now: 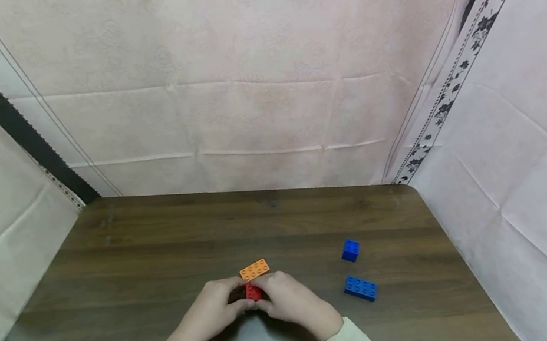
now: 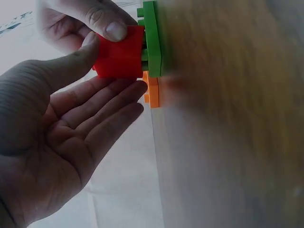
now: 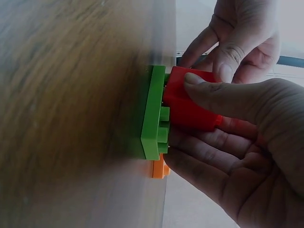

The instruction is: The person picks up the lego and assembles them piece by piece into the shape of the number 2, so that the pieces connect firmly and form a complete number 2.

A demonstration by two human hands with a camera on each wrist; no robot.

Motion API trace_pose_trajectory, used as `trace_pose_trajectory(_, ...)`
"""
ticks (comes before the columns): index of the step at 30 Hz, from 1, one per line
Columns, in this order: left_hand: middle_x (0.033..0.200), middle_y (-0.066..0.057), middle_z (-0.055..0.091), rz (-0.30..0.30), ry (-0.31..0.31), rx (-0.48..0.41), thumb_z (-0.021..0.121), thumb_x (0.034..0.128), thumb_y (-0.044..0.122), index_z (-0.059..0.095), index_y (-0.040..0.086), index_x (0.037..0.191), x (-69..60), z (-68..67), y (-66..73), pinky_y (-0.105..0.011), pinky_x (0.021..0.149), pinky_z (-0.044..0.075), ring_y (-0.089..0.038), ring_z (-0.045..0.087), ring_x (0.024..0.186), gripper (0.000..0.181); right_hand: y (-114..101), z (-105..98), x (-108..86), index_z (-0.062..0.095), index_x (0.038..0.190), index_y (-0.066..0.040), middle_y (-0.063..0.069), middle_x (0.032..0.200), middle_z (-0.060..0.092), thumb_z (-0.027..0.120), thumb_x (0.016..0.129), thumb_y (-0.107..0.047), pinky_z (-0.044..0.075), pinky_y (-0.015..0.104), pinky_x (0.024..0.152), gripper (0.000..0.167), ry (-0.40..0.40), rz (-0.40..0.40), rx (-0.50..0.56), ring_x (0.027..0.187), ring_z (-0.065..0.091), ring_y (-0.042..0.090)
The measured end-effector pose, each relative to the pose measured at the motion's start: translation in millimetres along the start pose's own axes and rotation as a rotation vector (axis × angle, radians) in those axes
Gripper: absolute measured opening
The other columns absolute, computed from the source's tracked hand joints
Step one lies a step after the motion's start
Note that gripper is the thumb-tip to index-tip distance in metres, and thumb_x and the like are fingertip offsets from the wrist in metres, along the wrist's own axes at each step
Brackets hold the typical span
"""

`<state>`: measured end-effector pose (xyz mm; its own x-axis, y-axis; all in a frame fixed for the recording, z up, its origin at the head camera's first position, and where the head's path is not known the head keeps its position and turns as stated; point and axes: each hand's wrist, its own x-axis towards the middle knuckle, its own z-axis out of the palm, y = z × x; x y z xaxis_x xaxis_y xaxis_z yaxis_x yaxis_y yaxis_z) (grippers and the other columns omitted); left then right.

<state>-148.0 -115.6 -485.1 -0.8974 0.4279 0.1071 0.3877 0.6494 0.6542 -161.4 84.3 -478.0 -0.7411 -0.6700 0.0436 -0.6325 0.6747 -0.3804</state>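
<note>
Both hands meet at a red brick (image 1: 253, 292) near the table's front. My left hand (image 1: 214, 307) grips it between thumb and fingers from the left, and my right hand (image 1: 289, 297) does so from the right. Beneath it a green studded plate (image 2: 153, 42) lies on the table, hidden by the hands in the head view. The red brick sits over part of the green plate's studs, some of which show in the right wrist view; whether it is fully pressed down I cannot tell. Just beyond the fingertips lies an orange studded plate (image 1: 254, 269).
To the right on the brown wooden table (image 1: 156, 242) are a small blue brick (image 1: 350, 250) and, nearer, a longer blue brick (image 1: 360, 288). Pale cloth (image 1: 248, 79) hangs behind the table and along both sides.
</note>
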Motion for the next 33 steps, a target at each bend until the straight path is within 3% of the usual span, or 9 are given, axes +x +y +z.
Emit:
trace_pose_trajectory(8,0.096,0.0,0.074,-0.034,0.059,0.002,0.085,0.0821,0.02,0.075,0.01,0.104,0.8,2.1,7.4,-0.028,0.07,0.055,-0.014,0.069,0.087,0.026,-0.9,-0.4,-0.6,0.068,0.123,-0.011,-0.002,0.111,0.072,0.074,0.094,-0.022,0.052,0.02,0.078,0.032,-0.006,0.013,-0.009,0.094,0.063,0.004)
trace_pose_trajectory(28,0.094,0.001,0.074,-0.065,0.058,0.02,0.085,0.0818,0.019,0.075,0.01,0.102,2.7,3.0,8.5,-0.03,0.07,0.055,-0.012,0.068,0.085,0.024,-1.6,-1.0,0.6,0.068,0.124,-0.013,-0.003,0.112,0.071,0.074,0.094,-0.022,0.051,0.021,0.077,0.032,-0.017,0.033,0.012,0.092,0.063,0.003)
trace_pose_trajectory(33,0.1,-0.002,0.074,-0.076,0.043,0.019,0.084,0.0828,0.02,0.075,0.01,0.108,1.8,3.3,8.8,-0.032,0.075,0.057,-0.015,0.07,0.092,0.029,-1.3,-0.9,0.2,0.068,0.125,-0.013,-0.003,0.112,0.072,0.074,0.094,-0.022,0.052,0.021,0.079,0.033,-0.014,0.028,0.016,0.093,0.063,0.002)
